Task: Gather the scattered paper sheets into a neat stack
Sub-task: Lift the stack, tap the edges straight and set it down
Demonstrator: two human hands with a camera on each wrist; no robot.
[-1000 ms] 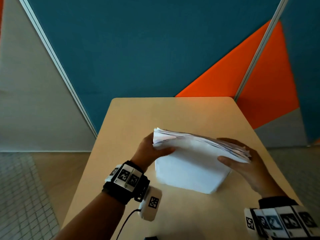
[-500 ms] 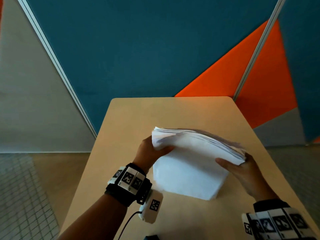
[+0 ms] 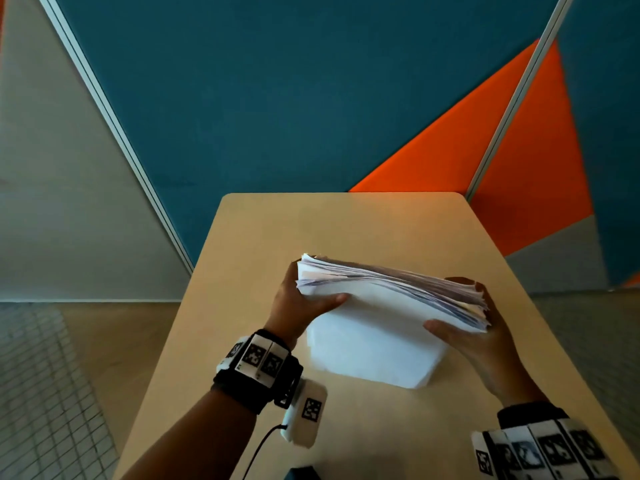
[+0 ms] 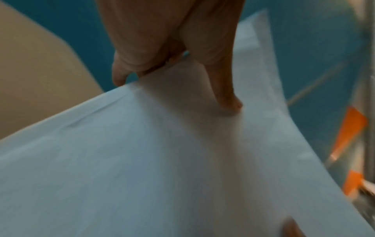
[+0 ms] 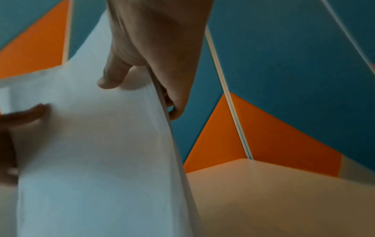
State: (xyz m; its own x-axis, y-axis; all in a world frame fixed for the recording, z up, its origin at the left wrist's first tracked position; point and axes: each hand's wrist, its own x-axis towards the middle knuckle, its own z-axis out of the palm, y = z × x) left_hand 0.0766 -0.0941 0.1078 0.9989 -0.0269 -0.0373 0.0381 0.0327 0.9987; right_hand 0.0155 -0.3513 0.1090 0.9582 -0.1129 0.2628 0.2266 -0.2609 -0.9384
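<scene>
A light wooden table (image 3: pixel 277 230) with rounded corners; the paper stack's (image 3: pixel 374 344) lower edge rests near its middle.

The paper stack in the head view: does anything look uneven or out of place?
Yes. The paper stack, gripped by the left hand and right hand, stands on edge on the table. Its top edge is ragged: sheets stick out unevenly.
</scene>
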